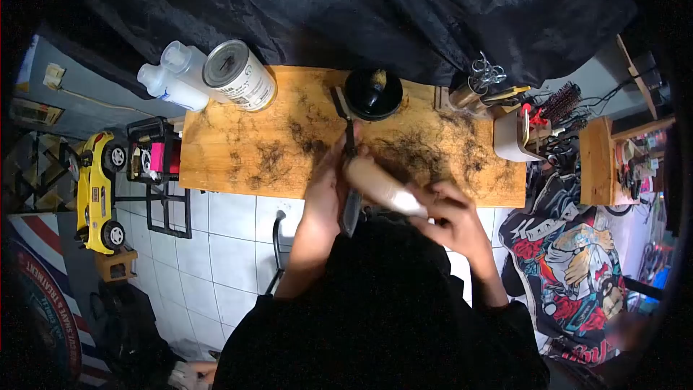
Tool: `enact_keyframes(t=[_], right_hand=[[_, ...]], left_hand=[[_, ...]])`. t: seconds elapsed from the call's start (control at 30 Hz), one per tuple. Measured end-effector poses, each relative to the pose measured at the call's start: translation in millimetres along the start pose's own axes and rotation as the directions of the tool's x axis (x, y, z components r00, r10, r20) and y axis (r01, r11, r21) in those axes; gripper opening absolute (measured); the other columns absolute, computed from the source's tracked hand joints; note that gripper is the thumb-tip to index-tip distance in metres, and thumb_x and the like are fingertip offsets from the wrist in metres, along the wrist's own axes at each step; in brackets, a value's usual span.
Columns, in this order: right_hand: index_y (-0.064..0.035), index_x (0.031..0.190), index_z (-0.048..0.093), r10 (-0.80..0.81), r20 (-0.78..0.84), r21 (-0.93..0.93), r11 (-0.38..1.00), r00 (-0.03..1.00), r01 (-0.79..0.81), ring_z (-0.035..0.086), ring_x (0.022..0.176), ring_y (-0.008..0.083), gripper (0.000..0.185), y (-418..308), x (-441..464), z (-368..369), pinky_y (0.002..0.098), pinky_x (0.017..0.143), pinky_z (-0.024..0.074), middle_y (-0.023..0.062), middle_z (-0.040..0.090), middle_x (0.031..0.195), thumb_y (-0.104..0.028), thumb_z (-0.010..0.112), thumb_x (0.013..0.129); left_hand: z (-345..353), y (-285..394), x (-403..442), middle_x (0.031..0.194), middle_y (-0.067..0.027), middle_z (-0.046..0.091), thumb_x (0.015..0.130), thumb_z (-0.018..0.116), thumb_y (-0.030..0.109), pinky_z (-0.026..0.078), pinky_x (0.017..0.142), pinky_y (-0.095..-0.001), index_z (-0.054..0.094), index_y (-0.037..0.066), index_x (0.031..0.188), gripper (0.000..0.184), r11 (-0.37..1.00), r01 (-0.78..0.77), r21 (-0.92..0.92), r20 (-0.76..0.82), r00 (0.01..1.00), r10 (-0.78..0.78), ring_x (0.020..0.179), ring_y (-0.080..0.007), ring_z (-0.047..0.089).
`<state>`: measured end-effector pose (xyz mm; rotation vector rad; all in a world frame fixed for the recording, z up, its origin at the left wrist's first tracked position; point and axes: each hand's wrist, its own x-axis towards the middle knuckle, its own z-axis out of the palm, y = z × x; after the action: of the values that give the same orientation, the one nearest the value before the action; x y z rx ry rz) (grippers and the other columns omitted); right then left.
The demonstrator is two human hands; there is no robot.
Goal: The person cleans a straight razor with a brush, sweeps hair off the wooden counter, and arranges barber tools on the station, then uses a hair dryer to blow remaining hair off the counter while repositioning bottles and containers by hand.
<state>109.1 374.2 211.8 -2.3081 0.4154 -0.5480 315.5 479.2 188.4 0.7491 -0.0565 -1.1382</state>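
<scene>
The left hand (325, 191) curls round a dark comb-like tool (351, 214), probably steadying it; the half-closed right hand (459, 222) grips a blurred pale cylinder (382, 186) near the table's (209, 162) near edge.

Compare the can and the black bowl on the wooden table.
The can is pale with a printed label; the bowl is black. The can is a tall cylinder, the bowl low and wide. The bowl holds a brush; the can's contents aren't visible. Both are round and sit along the table's far side.
</scene>
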Motion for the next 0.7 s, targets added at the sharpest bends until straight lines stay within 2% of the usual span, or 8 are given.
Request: enact_keyframes(t=[0.1, 0.17, 0.3, 0.4, 0.43, 0.5, 0.63, 0.7], right_hand=[[-0.0292, 0.108, 0.069, -0.042, 0.300, 0.128, 0.992, 0.953, 0.004, 0.066, 0.068, 0.0198, 0.040, -7.1, -7.6, -10.1, 0.0342, 0.057, 0.0559, 0.0046, 0.061, 0.094, -0.026, 0.078, 0.069], [-0.0276, 0.113, 0.067, -0.013, 0.362, 0.166, 0.985, 0.932, -0.050, 0.065, 0.064, 0.0171, 0.046, -9.5, -9.5, -9.6, 0.0318, 0.055, 0.0549, 0.0055, 0.061, 0.096, -0.028, 0.079, 0.069], [-0.0119, 0.094, 0.074, -0.139, 0.097, 0.071, 0.989, 0.986, 0.132, 0.060, 0.070, 0.0190, 0.029, 15.8, -3.4, 1.0, 0.0320, 0.056, 0.0505, 0.0084, 0.059, 0.097, -0.023, 0.080, 0.067], [-0.0083, 0.106, 0.071, 0.058, -0.103, 0.023, 0.998, 0.993, -0.055, 0.061, 0.079, 0.0207, 0.041, 15.1, 10.6, -2.8, 0.0343, 0.066, 0.0524, 0.0099, 0.058, 0.097, -0.012, 0.080, 0.066], [0.0018, 0.113, 0.065, 0.019, -0.177, 0.005, 1.000, 0.984, -0.018, 0.058, 0.080, 0.0205, 0.049, 13.7, 12.3, -3.9, 0.0291, 0.070, 0.0484, 0.0115, 0.058, 0.091, -0.005, 0.077, 0.066], [0.0048, 0.110, 0.064, 0.097, -0.252, 0.071, 0.994, 0.963, -0.081, 0.059, 0.081, 0.0218, 0.045, 13.0, 12.6, -11.3, 0.0290, 0.072, 0.0474, 0.0125, 0.059, 0.093, -0.005, 0.075, 0.067], [0.0070, 0.109, 0.063, -0.063, -0.174, 0.102, 0.991, 0.983, 0.082, 0.059, 0.082, 0.0229, 0.044, 30.0, 6.6, -22.4, 0.0290, 0.074, 0.0466, 0.0136, 0.059, 0.094, -0.005, 0.074, 0.068], [0.0020, 0.113, 0.065, -0.067, -0.147, -0.002, 0.998, 0.987, 0.068, 0.060, 0.080, 0.0190, 0.046, 40.7, 2.5, -22.3, 0.0275, 0.067, 0.0496, 0.0107, 0.059, 0.095, -0.006, 0.076, 0.070]], left_hand=[[-14.2, 10.8, 5.2, 0.101, -0.0060, 0.049, 0.100, 0.043, 0.026, 0.042, 0.079, -0.0284, 0.035, 0.005, 0.141, 0.047, 0.959, 0.058, -0.278, 0.215, 0.977, 0.003, 0.091, -0.0157, 0.047], [-15.3, 12.9, 3.5, 0.102, -0.0061, 0.048, 0.099, 0.044, 0.025, 0.043, 0.078, -0.0279, 0.035, 0.005, 0.141, 0.048, 0.961, 0.043, -0.272, 0.214, 0.977, 0.017, 0.091, -0.0152, 0.047], [-13.4, 1.6, 3.5, 0.103, -0.0061, 0.049, 0.098, 0.048, 0.023, 0.047, 0.077, -0.0282, 0.034, 0.003, 0.141, 0.050, 0.956, 0.120, -0.267, 0.334, 0.942, -0.025, 0.093, -0.0166, 0.049], [23.7, 6.8, -20.2, 0.100, -0.0063, 0.048, 0.099, 0.045, 0.027, 0.044, 0.080, -0.0291, 0.035, 0.002, 0.138, 0.048, 0.987, 0.143, 0.075, 0.047, 0.988, -0.147, 0.091, -0.0163, 0.048], [17.9, 2.2, -18.8, 0.100, -0.0063, 0.048, 0.099, 0.045, 0.027, 0.044, 0.080, -0.0291, 0.035, 0.002, 0.138, 0.048, 0.987, 0.143, 0.074, 0.051, 0.988, -0.147, 0.091, -0.0163, 0.048], [4.6, -5.6, -15.9, 0.097, -0.0057, 0.047, 0.100, 0.043, 0.027, 0.042, 0.074, -0.0272, 0.037, 0.002, 0.136, 0.045, 0.894, 0.327, -0.306, 0.338, 0.915, -0.220, 0.086, -0.0146, 0.046], [7.6, -0.1, -27.9, 0.094, -0.0040, 0.042, 0.099, 0.046, 0.029, 0.039, 0.063, -0.0249, 0.033, 0.002, 0.137, 0.049, 0.918, 0.370, -0.143, 0.214, 0.917, -0.336, 0.081, -0.0130, 0.042], [8.8, 6.5, -31.1, 0.094, -0.0039, 0.042, 0.098, 0.047, 0.030, 0.039, 0.063, -0.0245, 0.032, 0.002, 0.138, 0.051, 0.915, 0.383, -0.125, 0.314, 0.890, -0.330, 0.081, -0.0129, 0.042]])
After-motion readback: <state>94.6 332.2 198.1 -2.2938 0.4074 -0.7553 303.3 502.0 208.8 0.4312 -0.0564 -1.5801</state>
